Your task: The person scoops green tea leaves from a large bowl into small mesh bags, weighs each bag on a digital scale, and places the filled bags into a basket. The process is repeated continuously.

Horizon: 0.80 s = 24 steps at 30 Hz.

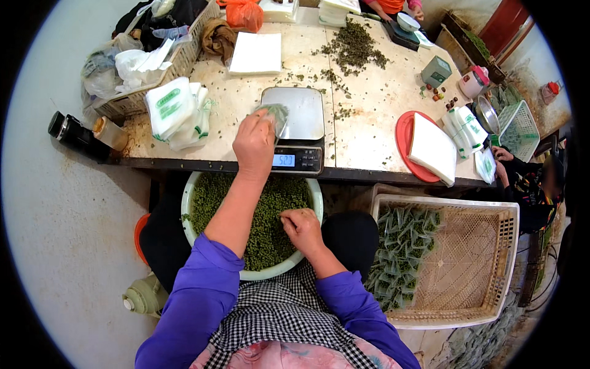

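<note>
My left hand is closed on the top of a small clear plastic bag with green contents, over the steel plate of a digital scale. Whether the bag rests on the plate is hard to tell. The scale's display is lit. In front of the table, between my knees, a pale round basin holds a heap of small green berries like green peppercorns. Over its right side hovers my right hand, fingers curled together; what they hold, if anything, is hidden.
A plastic crate with rows of filled small bags stands at right. White bags, a dark flask and a cluttered basket are at left. Dried bits lie on the table. Another person works at far right.
</note>
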{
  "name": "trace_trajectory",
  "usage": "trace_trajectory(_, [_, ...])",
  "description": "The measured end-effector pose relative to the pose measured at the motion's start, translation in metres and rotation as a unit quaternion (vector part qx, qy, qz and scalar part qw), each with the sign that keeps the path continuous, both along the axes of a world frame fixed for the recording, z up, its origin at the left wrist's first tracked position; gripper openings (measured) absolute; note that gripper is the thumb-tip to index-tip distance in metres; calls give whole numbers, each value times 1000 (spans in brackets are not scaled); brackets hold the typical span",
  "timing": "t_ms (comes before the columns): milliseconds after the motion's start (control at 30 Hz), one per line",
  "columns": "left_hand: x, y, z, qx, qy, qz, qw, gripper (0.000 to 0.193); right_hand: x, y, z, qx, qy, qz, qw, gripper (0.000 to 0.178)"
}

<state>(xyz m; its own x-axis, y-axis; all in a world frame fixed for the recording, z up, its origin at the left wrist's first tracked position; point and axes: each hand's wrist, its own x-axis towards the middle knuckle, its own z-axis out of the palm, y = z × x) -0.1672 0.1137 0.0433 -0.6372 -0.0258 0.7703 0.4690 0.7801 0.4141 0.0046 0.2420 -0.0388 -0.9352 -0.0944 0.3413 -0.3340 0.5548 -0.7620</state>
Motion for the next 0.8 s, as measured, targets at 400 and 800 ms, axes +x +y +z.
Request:
trace_trajectory(400, [34,-12,5,8,-18,-56,998,18,-4,7,0,0,-8,-86,996,10])
trace_trajectory(800, [107,-24,-101,-149,-305,-45,940,22,-5,0,-6,8,11,-74,997,9])
